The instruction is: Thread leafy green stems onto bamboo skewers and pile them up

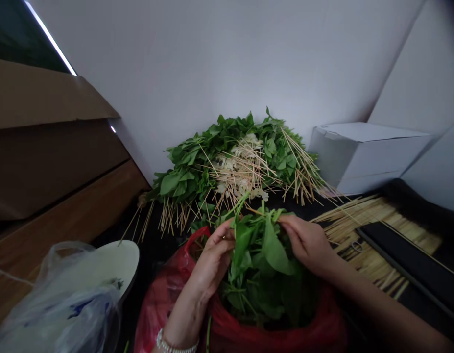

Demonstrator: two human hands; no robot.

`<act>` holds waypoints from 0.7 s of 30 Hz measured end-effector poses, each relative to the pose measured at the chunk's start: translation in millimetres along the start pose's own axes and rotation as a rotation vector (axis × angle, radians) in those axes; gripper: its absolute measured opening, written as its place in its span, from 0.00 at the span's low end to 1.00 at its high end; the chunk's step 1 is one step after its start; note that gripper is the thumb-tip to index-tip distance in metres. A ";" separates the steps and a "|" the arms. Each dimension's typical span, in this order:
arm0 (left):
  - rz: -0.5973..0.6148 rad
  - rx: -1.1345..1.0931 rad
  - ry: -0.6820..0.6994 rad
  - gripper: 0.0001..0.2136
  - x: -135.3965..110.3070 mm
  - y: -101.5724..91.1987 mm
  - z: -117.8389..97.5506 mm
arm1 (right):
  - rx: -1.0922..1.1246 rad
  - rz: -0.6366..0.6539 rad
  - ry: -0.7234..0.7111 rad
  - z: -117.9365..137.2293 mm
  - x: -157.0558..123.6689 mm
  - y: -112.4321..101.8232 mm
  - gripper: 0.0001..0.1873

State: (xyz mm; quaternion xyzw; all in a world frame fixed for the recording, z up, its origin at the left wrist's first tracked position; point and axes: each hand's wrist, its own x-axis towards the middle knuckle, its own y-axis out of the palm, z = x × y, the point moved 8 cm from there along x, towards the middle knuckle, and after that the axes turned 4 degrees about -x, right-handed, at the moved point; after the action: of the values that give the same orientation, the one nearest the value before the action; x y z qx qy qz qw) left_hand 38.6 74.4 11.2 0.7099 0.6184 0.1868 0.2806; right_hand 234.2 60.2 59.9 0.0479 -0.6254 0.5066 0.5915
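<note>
Broad-leaved green sprigs [274,250], lower centre, at mouth of red translucent plastic bag [160,299]; left hand [214,257] and right hand [305,240] pinching these. Handling: light fingertip pressure likely avoids bruising.

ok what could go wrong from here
The greens between the left hand and right hand have broad leaves, which might tear if pinched hard. Leaves crowd the open mouth of the red bag, so some could spill out. Bare sticks jut from the leafy pile at many angles, so one might poke a reaching hand.
</note>
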 end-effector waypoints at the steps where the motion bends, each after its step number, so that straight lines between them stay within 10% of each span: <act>1: 0.001 0.028 0.004 0.21 -1.0 0.1 0.9 | -0.017 0.034 -0.037 3.9 -1.1 5.2 0.11; 21: -0.031 0.155 0.117 0.11 -2.9 -1.2 -10.7 | -0.197 0.215 -0.248 33.2 -7.6 27.2 0.15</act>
State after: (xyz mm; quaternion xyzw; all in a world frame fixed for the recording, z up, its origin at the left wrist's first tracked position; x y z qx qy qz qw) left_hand 30.7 73.5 18.9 0.7079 0.6571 0.1752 0.1911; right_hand 195.6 46.3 45.3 -0.0152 -0.7417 0.4932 0.4543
